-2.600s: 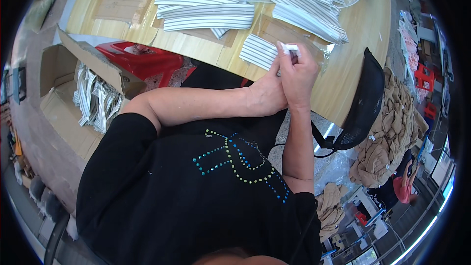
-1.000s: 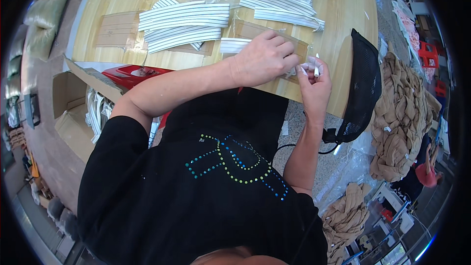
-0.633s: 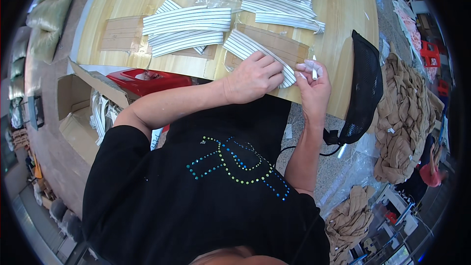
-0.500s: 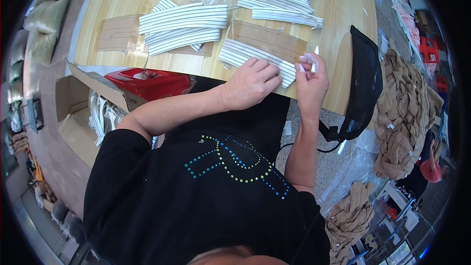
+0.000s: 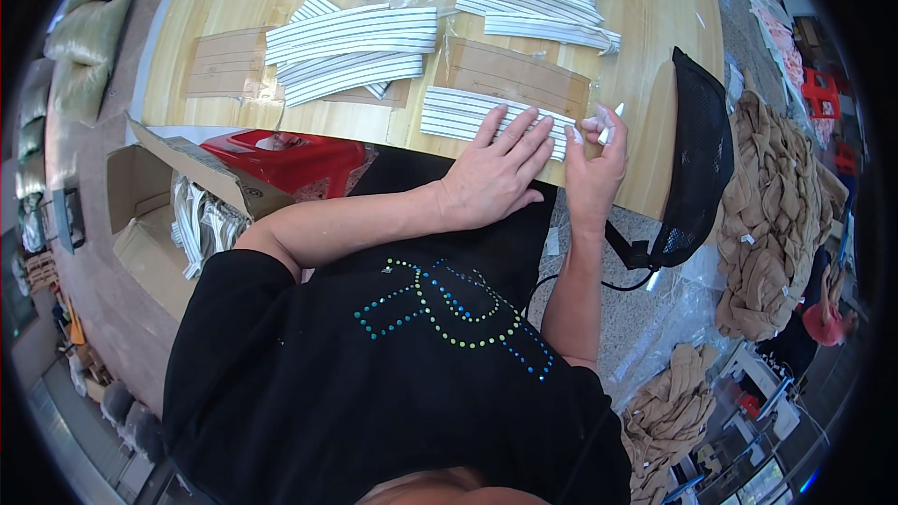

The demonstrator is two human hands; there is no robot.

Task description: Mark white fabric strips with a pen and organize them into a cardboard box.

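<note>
A striped white fabric strip (image 5: 449, 114) lies at the table's near edge, along the lower side of a brown cardboard template (image 5: 514, 73) with drawn lines. My left hand (image 5: 494, 176) rests flat on the strip with its fingers spread. At the strip's right end, my right hand (image 5: 595, 168) is closed around a slim white pen (image 5: 618, 110) whose tip points up and away. The thumb of that hand touches or nearly touches the strip's end; the pen's lower part is hidden in the fingers.
Striped strips (image 5: 351, 33) are stacked on the left over another cardboard piece (image 5: 224, 64). More strips (image 5: 533, 0) lie at the back near clear plastic. A black mesh bag (image 5: 697, 154) hangs at the right edge. Below left are a red stool (image 5: 299, 164) and a cardboard box (image 5: 140, 187).
My left hand has opened from a curled grip and now presses flat on the strip, which lies straighter against the template. My right hand keeps the pen in nearly the same place.
</note>
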